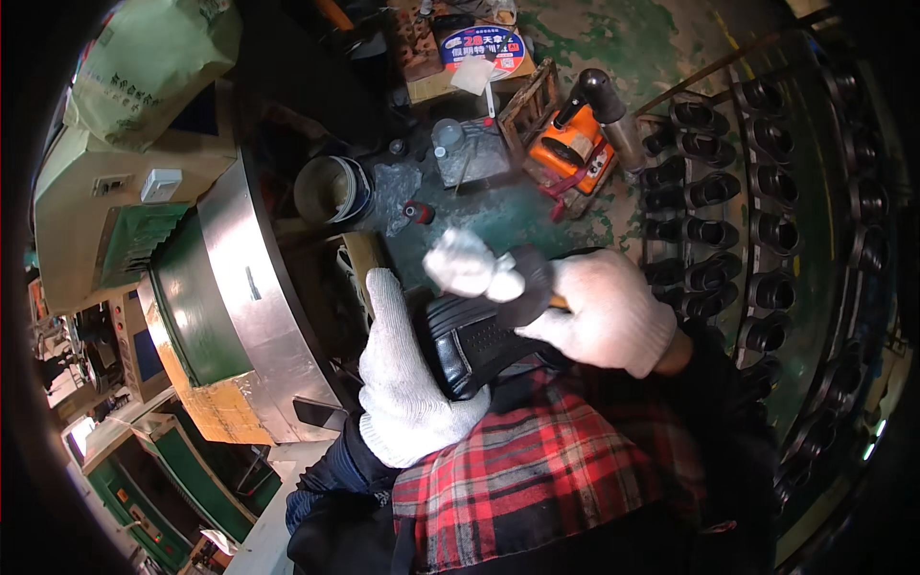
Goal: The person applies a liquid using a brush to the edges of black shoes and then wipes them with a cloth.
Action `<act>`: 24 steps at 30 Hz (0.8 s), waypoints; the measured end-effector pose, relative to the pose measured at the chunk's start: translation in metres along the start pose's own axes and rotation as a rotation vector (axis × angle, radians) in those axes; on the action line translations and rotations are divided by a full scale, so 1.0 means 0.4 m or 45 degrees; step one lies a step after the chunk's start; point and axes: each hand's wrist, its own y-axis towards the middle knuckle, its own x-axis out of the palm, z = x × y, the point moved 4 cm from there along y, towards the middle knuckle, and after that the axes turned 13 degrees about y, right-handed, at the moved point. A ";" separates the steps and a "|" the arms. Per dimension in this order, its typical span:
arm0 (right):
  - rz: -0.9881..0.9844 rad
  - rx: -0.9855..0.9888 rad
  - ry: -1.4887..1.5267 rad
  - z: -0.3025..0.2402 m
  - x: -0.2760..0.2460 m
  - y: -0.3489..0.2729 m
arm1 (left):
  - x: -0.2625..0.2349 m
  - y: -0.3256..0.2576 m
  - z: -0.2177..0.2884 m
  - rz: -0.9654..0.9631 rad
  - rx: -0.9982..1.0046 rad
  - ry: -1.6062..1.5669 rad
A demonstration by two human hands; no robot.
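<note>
A black leather shoe (463,347) lies in my left hand (402,374), which wears a white knitted glove and wraps round its side, with the fingers pointing away from me. My right hand (613,311), gloved in white too, is closed on a tool (529,286) with a short yellowish handle and a dark rounded head. At the tool's far end a white lumpy wad (465,264) shows, blurred; I cannot tell its material. Tool and wad are just above the shoe's far part and hide some of it. Below the shoe, a red plaid cloth (537,460) covers my lap.
To the left stands a machine with a curved metal edge (259,278). Ahead on the floor are a bucket (331,189), a red-and-black small container (417,212), a clear jar (448,134) and an orange device (570,153). Racks of black shoes (714,189) line the right.
</note>
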 end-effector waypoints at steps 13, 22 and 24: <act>0.034 -0.178 0.053 -0.055 0.041 0.008 | -0.014 0.011 0.011 0.204 0.441 0.464; 0.165 -0.334 0.046 -0.059 0.034 -0.020 | -0.020 0.017 0.034 0.430 0.975 0.897; 0.217 -0.102 -0.068 0.027 -0.016 -0.025 | -0.020 0.016 0.002 0.205 0.171 0.164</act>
